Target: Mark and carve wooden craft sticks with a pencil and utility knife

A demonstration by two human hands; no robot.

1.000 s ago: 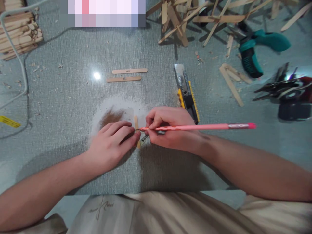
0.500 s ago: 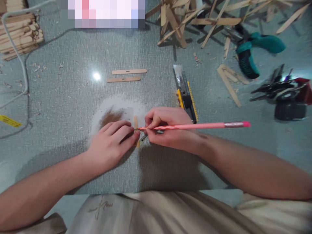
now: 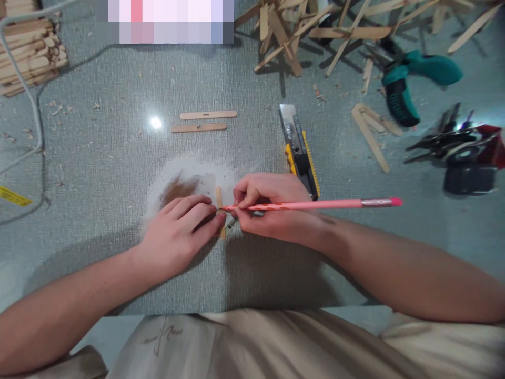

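My right hand [image 3: 272, 210] pinches a pink pencil [image 3: 315, 204] near its tip, eraser end pointing right. The pencil tip rests on a short upright wooden craft stick [image 3: 219, 199] lying on the grey mat. My left hand [image 3: 179, 234] lies palm down beside it, fingers pressed together on the stick's left side. A small ruler-like piece [image 3: 232, 225] pokes out under the hands; what it is stays unclear. The stick sits on a worn whitish and brown patch [image 3: 181, 181] of the mat.
A yellow utility knife [image 3: 300, 150] lies just beyond my right hand. Two slotted craft sticks [image 3: 203, 121] lie farther back. Loose sticks [image 3: 300, 26] pile at the top, a bundle [image 3: 27, 52] top left, teal pliers [image 3: 410, 84] and dark tools [image 3: 461, 152] right.
Both hands stay on the stick and pencil. The view has shifted slightly; nothing else has visibly moved.
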